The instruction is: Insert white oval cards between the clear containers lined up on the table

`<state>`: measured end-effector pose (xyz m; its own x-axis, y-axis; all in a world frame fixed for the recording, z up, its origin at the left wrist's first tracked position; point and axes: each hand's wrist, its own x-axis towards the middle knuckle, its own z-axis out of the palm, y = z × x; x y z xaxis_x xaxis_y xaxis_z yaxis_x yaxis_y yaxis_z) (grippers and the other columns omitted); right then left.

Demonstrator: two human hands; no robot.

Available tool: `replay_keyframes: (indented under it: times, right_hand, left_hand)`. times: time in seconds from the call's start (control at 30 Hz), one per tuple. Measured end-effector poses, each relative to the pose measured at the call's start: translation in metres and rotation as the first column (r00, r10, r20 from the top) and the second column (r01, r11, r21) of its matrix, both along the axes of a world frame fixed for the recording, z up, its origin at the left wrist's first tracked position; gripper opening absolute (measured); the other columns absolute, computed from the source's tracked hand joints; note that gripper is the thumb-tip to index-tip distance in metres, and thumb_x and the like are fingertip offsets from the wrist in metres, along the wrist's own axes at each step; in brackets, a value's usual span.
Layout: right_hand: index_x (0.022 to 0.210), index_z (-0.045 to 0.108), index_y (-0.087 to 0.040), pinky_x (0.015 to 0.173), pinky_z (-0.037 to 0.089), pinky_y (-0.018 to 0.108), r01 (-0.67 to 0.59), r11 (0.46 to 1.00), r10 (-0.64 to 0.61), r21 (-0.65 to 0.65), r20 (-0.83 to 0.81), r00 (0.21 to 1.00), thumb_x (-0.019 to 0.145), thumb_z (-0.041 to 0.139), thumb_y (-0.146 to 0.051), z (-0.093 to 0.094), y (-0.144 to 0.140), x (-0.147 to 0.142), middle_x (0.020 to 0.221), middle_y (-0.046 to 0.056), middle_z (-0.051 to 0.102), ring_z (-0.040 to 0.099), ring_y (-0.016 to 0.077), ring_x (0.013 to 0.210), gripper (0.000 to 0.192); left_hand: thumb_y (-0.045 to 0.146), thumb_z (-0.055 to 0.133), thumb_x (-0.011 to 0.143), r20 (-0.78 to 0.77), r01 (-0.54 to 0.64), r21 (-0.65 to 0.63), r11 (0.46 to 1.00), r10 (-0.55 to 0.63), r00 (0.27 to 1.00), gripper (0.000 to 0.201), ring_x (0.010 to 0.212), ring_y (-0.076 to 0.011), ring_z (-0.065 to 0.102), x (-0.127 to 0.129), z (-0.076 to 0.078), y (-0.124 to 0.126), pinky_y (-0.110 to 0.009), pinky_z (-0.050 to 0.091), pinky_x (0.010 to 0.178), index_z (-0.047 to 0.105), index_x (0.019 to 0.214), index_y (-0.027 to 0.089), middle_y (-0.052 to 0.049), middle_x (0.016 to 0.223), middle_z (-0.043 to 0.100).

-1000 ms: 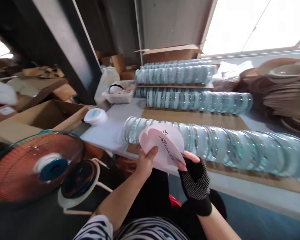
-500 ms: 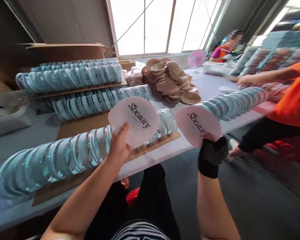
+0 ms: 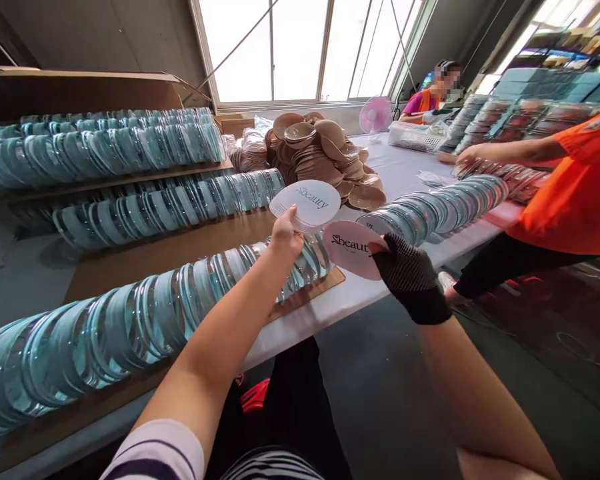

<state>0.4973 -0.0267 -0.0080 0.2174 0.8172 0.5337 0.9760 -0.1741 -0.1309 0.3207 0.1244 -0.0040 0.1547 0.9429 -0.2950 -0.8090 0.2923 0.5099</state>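
My bare left hand [image 3: 286, 235] is closed on a pale oval card [image 3: 310, 200] printed "Sbeauty", with its thumb on top. The card lies tilted nearly flat above the table's front edge. In a black fingerless glove, my right hand [image 3: 405, 267] pinches a second, pinkish oval card [image 3: 353, 252] with the same print by its right side. The two cards are close together, the right one lower and nearer to me. Below my left arm runs a long row of clear round packs [image 3: 145, 313]. Another row of clear packs [image 3: 440, 210] begins just behind my right hand.
More packed rows [image 3: 115, 150] lie on cardboard at the left. Brown oval pieces [image 3: 325, 160] are heaped at the back, near a pink fan [image 3: 375, 115]. A co-worker in orange [image 3: 575, 180] reaches over the table at right; another person [image 3: 425, 100] sits farther back.
My left hand has moved right and slightly up, its card tipping flatter. My right hand has moved left and up, bringing the cards closer together. The whole view has shifted somewhat.
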Motion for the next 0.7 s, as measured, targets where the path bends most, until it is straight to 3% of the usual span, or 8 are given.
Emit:
replay_keyframes:
  times: [0.13, 0.23, 0.37, 0.57, 0.7]
  right_hand:
    - [0.097, 0.067, -0.015, 0.060, 0.033, 0.029, -0.129, 0.984, 0.136, -0.124, 0.048, 0.990, 0.096, 0.036, -0.043, 0.015, 0.013, 0.002, 0.084, 0.011, 0.072, 0.062, 0.0213, 0.068, 0.042]
    - [0.104, 0.064, -0.016, 0.059, 0.031, 0.029, -0.057, 0.954, 0.088, -0.294, 0.093, 0.992, 0.099, 0.034, -0.039, 0.006, 0.029, -0.020, 0.094, 0.013, 0.073, 0.065, 0.0227, 0.076, 0.039]
    - [0.116, 0.057, -0.016, 0.059, 0.028, 0.027, -0.030, 0.872, 0.097, -0.488, 0.114, 0.989, 0.103, 0.030, -0.041, -0.009, 0.043, -0.048, 0.098, 0.013, 0.073, 0.068, 0.0228, 0.080, 0.039]
    - [0.109, 0.060, -0.016, 0.060, 0.029, 0.029, -0.058, 0.907, 0.079, -0.418, 0.034, 0.996, 0.100, 0.035, -0.031, -0.007, 0.043, -0.049, 0.095, 0.011, 0.072, 0.066, 0.0210, 0.081, 0.031]
    - [0.110, 0.064, -0.017, 0.062, 0.032, 0.028, -0.123, 0.901, 0.124, -0.416, -0.024, 0.992, 0.098, 0.038, -0.030, -0.020, 0.060, -0.056, 0.099, 0.010, 0.073, 0.067, 0.0209, 0.085, 0.031]
  left_hand:
    - [0.011, 0.057, 0.092, -0.055, 0.019, -0.019, 1.000, -0.020, 0.998, 0.022, 0.127, -0.0242, 0.060, -0.006, 0.001, -0.007, -0.035, 0.055, 0.102, 0.070, 0.110, 0.013, -0.011, 0.119, 0.073]
    - [0.011, 0.057, 0.092, -0.078, 0.048, -0.016, 0.999, -0.049, 0.996, 0.019, 0.126, -0.0250, 0.061, -0.006, 0.001, -0.007, -0.034, 0.055, 0.101, 0.071, 0.106, 0.011, -0.011, 0.118, 0.073]
    - [0.012, 0.057, 0.092, -0.049, 0.031, -0.015, 0.999, -0.031, 0.998, 0.017, 0.120, -0.0222, 0.065, -0.008, -0.001, -0.006, -0.031, 0.055, 0.099, 0.071, 0.101, 0.012, -0.009, 0.113, 0.075]
    - [0.012, 0.059, 0.091, -0.030, 0.045, -0.013, 0.999, -0.045, 0.999, 0.013, 0.111, -0.0198, 0.069, -0.009, -0.003, -0.006, -0.029, 0.056, 0.096, 0.071, 0.094, 0.012, -0.008, 0.104, 0.077]
    - [0.011, 0.060, 0.090, -0.033, 0.042, -0.010, 0.999, -0.042, 0.999, 0.011, 0.108, -0.0205, 0.070, -0.009, -0.005, -0.004, -0.031, 0.057, 0.095, 0.070, 0.091, 0.012, -0.008, 0.101, 0.077]
